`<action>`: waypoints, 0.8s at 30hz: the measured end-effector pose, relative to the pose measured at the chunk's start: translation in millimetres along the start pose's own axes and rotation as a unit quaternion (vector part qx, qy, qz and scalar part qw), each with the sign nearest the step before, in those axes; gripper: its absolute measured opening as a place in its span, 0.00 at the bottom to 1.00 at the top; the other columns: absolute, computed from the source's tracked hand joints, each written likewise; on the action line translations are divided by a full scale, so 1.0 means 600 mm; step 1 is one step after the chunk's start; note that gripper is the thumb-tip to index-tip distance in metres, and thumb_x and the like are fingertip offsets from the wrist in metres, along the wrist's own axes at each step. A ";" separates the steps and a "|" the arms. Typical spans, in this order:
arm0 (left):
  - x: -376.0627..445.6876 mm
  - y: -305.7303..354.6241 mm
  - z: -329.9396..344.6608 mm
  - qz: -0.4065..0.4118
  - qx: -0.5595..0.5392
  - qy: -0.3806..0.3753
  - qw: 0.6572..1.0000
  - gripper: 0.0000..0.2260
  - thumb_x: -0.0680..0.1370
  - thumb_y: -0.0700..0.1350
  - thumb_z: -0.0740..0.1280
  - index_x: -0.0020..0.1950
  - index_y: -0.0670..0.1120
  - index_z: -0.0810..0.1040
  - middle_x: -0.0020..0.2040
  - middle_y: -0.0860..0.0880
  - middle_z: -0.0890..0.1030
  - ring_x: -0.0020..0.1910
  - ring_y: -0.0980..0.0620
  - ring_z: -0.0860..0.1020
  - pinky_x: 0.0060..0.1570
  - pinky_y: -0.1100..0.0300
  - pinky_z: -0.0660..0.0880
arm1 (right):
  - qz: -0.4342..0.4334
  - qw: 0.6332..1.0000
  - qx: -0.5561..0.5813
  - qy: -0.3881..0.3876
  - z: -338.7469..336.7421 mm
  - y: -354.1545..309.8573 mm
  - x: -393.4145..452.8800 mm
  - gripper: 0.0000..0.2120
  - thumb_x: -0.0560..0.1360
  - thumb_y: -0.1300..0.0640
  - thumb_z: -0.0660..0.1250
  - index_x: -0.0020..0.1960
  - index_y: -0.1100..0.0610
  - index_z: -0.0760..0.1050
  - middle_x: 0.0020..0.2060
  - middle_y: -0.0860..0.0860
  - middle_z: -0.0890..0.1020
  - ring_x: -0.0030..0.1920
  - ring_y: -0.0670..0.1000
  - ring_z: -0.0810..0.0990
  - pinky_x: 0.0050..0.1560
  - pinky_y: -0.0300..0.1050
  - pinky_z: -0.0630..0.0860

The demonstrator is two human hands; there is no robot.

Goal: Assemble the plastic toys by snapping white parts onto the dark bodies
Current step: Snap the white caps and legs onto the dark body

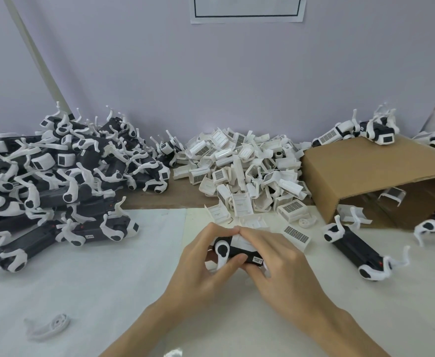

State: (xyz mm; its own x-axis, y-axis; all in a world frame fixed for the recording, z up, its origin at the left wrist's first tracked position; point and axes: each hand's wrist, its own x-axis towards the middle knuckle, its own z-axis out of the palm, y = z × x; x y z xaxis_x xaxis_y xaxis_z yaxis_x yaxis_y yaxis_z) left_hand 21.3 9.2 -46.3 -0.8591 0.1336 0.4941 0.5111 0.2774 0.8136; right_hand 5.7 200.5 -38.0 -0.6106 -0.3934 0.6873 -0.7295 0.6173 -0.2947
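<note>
Both hands hold one dark toy body point(238, 250) with white legs, just above the white table near its middle. My left hand point(206, 261) grips its left end, thumb against the underside by the round white hip. My right hand point(275, 256) curls over the right end, and its fingertips press a white part point(239, 239) onto the top. A heap of loose white parts point(247, 171) lies behind the hands. A big pile of dark toys with white legs point(56, 176) fills the left side.
A tipped cardboard box point(365, 176) lies at the right with toys on top of it and white parts inside. Another dark toy point(355, 251) lies right of my hands. A single white leg piece point(49, 328) rests at the front left. A wall stands close behind.
</note>
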 end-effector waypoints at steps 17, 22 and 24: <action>0.014 -0.010 -0.028 0.237 0.216 -0.086 0.943 0.17 0.85 0.51 0.70 0.71 0.56 0.69 0.76 0.51 0.67 0.71 0.50 0.74 0.62 0.56 0.78 | 0.312 0.757 0.539 -0.197 -0.047 0.043 0.011 0.22 0.80 0.43 0.68 0.61 0.61 0.78 0.52 0.60 0.81 0.52 0.60 0.83 0.58 0.60 0.82; 0.009 -0.011 -0.031 0.092 0.175 -0.043 0.979 0.33 0.79 0.64 0.71 0.79 0.61 0.60 0.80 0.54 0.66 0.79 0.49 0.68 0.74 0.51 0.71 | 0.282 0.861 0.420 -0.050 -0.033 0.036 0.015 0.15 0.75 0.45 0.76 0.55 0.53 0.80 0.51 0.56 0.83 0.50 0.58 0.86 0.53 0.56 0.84; 0.008 -0.012 -0.026 0.007 0.102 -0.020 0.995 0.29 0.79 0.66 0.69 0.77 0.61 0.64 0.72 0.58 0.76 0.73 0.51 0.74 0.71 0.50 0.72 | 0.204 0.929 0.309 -0.016 -0.023 0.032 0.008 0.12 0.76 0.49 0.75 0.57 0.50 0.79 0.54 0.47 0.82 0.55 0.52 0.82 0.53 0.44 0.80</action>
State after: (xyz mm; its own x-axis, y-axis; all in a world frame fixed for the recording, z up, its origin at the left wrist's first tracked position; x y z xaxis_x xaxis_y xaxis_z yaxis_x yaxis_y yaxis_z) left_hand 14.3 -7.0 -44.8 -0.8546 0.1760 0.4886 0.5100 0.4618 0.7257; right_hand -7.0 220.0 -30.9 -0.8765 -0.2385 0.4182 -0.4675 0.2146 -0.8575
